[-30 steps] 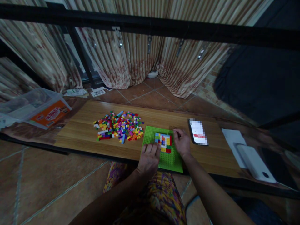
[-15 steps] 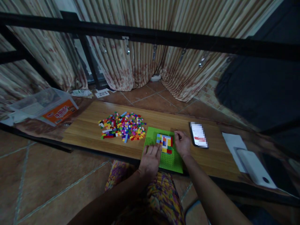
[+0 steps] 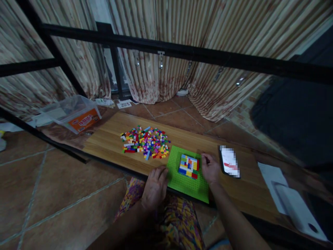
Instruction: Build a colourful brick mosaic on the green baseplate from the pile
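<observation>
On the green studded baseplate (image 3: 179, 185) sits a roughly square, flat patch of toy bricks (image 3: 189, 166) in blue, white, yellow and red. My left hand (image 3: 155, 185) rests at the plate's left edge, palm down. Its fingers are loosely bent and side by side, with the tips at or beside the edge; I see nothing held in it. At the plate's right edge, my right hand (image 3: 210, 169) is closed in a pinch beside the brick patch. Whatever its fingertips hold is too small and dark to make out.
A pile of loose toy bricks (image 3: 148, 141) lies left of the plate on the wooden board (image 3: 104, 142). Right of my right hand is a phone (image 3: 229, 161). Farther out are a clear plastic box (image 3: 70, 111), a white device (image 3: 299, 208) and a black metal bar (image 3: 182, 51).
My left hand has slid left off the brick patch to the baseplate's edge. The right hand stays pinched at the right edge. The whole view has shifted and tilted as my head turned.
</observation>
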`<state>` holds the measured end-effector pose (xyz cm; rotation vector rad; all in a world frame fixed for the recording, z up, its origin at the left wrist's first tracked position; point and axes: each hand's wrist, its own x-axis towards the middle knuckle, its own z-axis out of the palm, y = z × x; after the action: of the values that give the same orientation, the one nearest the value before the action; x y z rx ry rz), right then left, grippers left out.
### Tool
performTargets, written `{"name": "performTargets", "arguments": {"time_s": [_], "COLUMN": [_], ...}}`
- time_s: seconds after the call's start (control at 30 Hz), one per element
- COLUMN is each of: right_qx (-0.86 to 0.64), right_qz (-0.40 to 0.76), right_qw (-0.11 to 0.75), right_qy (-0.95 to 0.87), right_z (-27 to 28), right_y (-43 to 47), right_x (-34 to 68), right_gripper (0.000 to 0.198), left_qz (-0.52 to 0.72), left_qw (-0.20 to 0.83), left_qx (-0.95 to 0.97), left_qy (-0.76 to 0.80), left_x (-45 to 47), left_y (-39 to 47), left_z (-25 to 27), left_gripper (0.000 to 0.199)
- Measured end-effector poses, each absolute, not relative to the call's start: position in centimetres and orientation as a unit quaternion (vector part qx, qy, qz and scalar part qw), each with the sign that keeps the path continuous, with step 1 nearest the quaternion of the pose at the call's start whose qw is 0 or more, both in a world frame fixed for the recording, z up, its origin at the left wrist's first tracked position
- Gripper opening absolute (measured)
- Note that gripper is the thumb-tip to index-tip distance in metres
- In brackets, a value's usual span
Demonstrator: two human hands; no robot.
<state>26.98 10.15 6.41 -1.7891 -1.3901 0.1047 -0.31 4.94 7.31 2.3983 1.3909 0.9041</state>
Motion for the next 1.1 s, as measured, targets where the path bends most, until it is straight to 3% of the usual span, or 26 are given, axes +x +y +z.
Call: {"name": "performTargets", "arguments": {"time_s": [0.37,0.5,0.6,0.73,0.83,1.1], "right_qx": [-0.741,-0.695,-0.621,-0.617,-0.655,-0.676], "right_qz": [0.138,0.158,0.176,0.093,0.024,-0.034], "right_qw": [0.407,0.418,0.379,0.224,0.155,0.192], "right_qy": [-0.516,-0.563,-0.663,-0.749,-0.739,-0.711], "right_z": [7.6,11.4,13.3,13.2,12.1,9.9], "right_y": [11.0,11.2,11.1,11.4,11.8,12.6], "right_x": [28.5,24.4,18.9,13.5,12.2,11.9], "right_gripper": [0.042,0.037,0.028,0.020,0.017,0.014], "left_qz": [0.398,0.430,0.437,0.427,0.427,0.408], "left_qw": [0.152,0.150,0.158,0.154,0.146,0.133], "left_qx": [0.756,0.719,0.705,0.693,0.683,0.685], "left_qy": [0.497,0.525,0.537,0.560,0.575,0.589], "left_x": [-5.3,-6.5,-6.5,-6.2,-6.1,-6.0], "left_y": [8.9,10.4,11.3,11.8,11.9,11.8], "left_z": [7.1,7.3,7.3,7.1,7.0,6.9], "left_gripper": [0.024,0.018,0.015,0.014,0.013,0.012]}}
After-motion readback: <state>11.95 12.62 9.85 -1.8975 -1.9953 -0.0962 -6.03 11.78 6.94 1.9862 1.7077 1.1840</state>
